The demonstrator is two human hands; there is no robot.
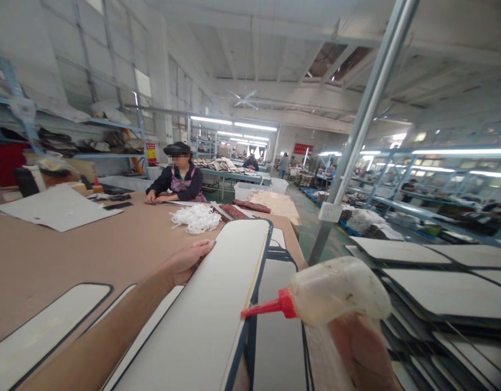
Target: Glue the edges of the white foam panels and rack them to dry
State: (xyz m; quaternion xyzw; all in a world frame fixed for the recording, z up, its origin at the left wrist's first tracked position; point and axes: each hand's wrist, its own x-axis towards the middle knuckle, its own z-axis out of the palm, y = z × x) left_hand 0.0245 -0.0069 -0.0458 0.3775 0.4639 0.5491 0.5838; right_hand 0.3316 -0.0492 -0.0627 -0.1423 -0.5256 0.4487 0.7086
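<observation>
A long white panel with a dark blue edge (209, 288) slants up from the lower middle. My left hand (190, 260) grips its left edge, fingers closed on it. My right hand (362, 345), partly hidden and blurred, is closed round a cloudy squeeze bottle (340, 288) at the lower right. The bottle's red nozzle (268, 308) points left, its tip at the panel's right edge. A thin yellowish line runs along that edge above the tip. Another dark-edged panel (278, 315) lies behind, to the right.
Brown table (152, 244) bears a white ribbon pile (196, 218), patterned rolls (252, 206) and another panel (50, 331). Across it sits a person (185, 179). Stacked panels (429, 288) stand right, beyond a metal post (348, 157).
</observation>
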